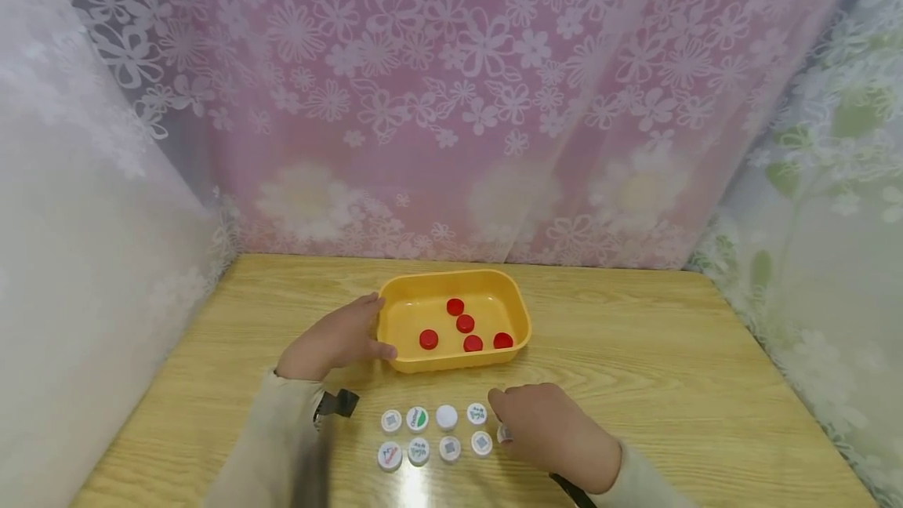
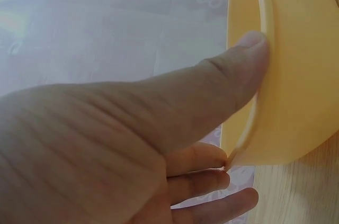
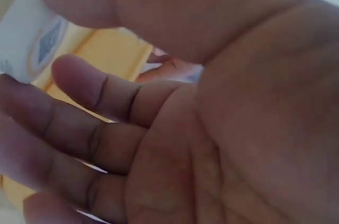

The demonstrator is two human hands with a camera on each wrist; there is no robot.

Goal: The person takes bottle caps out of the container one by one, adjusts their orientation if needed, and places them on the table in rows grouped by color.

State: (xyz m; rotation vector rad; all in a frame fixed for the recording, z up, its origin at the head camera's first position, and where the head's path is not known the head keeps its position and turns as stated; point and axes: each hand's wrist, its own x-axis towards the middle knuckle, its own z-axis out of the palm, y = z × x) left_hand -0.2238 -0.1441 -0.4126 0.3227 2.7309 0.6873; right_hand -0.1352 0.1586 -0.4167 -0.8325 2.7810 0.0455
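My left hand holds the left end of a yellow plastic basin. In the left wrist view its thumb lies on the rim and a fingertip meets the rim's corner. Several red bottle caps lie inside the basin. My right hand is low over the table at the right end of two rows of white bottle caps. Between its thumb and fingers it pinches a white bottle cap with a square code printed on top. From the head, the hand partly hides that cap.
The wooden table has a floral pink curtain behind it and pale cloth along both sides. Most white caps in the rows carry printed marks; one cap looks plain white.
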